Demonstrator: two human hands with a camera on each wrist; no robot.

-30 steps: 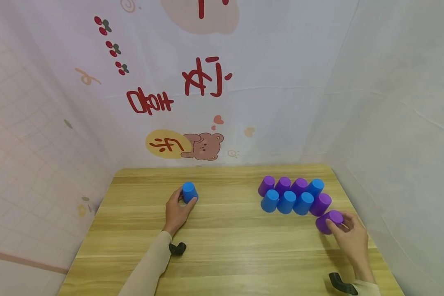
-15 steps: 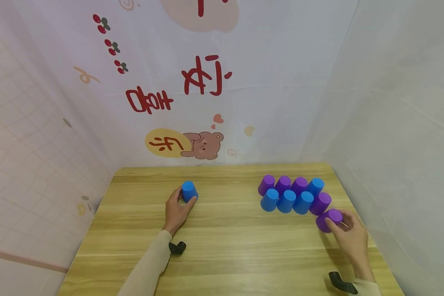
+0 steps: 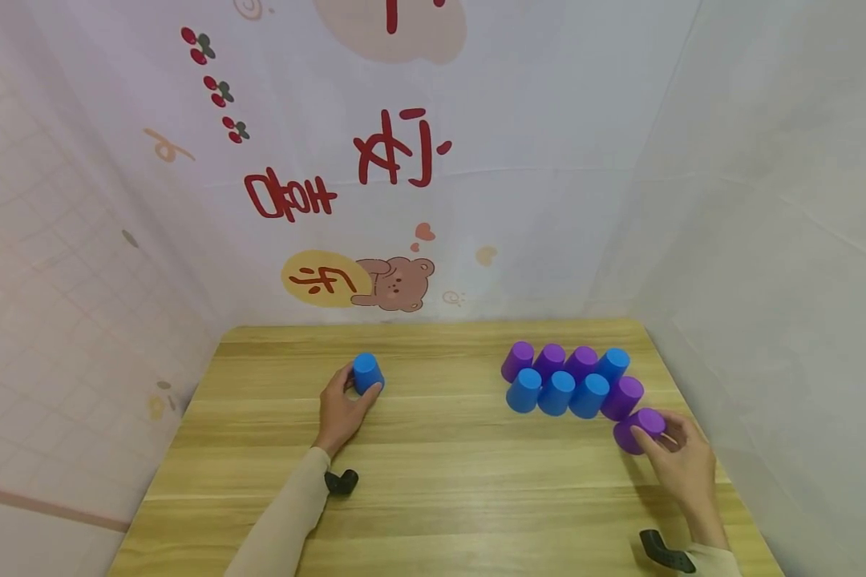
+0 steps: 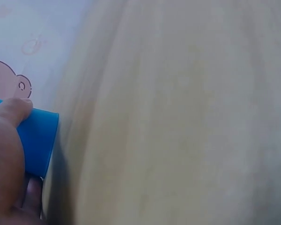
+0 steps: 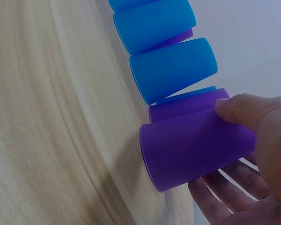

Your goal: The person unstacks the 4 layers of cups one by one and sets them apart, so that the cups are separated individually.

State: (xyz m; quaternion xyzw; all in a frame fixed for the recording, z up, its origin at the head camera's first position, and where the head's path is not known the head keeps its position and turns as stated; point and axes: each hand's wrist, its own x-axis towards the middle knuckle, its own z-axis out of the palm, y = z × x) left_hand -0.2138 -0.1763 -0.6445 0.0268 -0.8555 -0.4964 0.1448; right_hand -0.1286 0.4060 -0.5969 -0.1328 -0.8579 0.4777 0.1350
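Observation:
At the left of the table, my left hand (image 3: pixel 341 413) grips a blue cup (image 3: pixel 368 375) that stands upside down, thumb on its near right side and fingers round its left. The left wrist view shows the thumb across this blue cup (image 4: pixel 40 140). On the right, my right hand (image 3: pixel 685 465) holds a purple cup (image 3: pixel 635 433), also mouth down, at the near right end of a group of cups. In the right wrist view the thumb lies on the held purple cup (image 5: pixel 196 147), with fingers beneath it. Right behind it stands another purple cup (image 3: pixel 623 399).
Upside-down cups stand close together in two rows at the right: blue cups (image 3: pixel 558 394) in front, purple cups (image 3: pixel 552 362) and one blue cup (image 3: pixel 613 365) behind. The wooden table (image 3: pixel 433 481) meets a printed cloth wall (image 3: pixel 534 200) at the back and sides.
Both hands keep their grip on their cups and stay in nearly the same places. The whole head view shifts only very slightly.

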